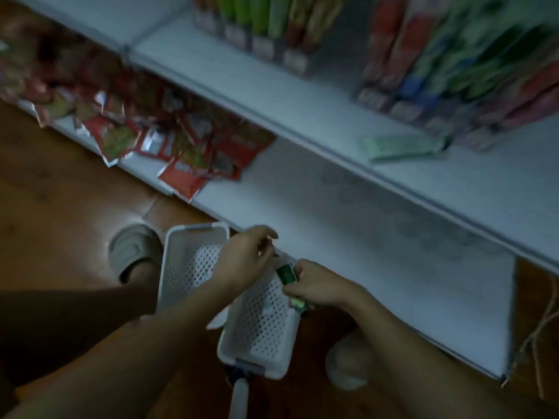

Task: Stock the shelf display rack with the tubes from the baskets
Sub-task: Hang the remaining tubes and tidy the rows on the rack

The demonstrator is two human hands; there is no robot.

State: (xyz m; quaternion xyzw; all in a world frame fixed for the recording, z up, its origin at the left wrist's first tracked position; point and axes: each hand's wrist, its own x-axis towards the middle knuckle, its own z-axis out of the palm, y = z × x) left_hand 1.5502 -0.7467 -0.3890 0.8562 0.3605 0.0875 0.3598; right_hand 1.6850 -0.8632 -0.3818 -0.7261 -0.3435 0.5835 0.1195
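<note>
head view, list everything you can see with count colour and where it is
white perforated plastic baskets: two, white, on the floor under the hands, side by side
green boxed tube: one, green, in the right hand above the baskets
pale green boxed tube: one, lying flat on the upper shelf
upright boxed tubes: many, red, green and blue, blurred, standing on the upper shelf
red foil sachets: a heap, red, on the lower shelf at left
white metal shelves: two tiers, white
brown floor: brown, at left
grey shoe: one, grey, left of the baskets
left hand: over the baskets, grip unclear
right hand: grips the green boxed tube
</note>
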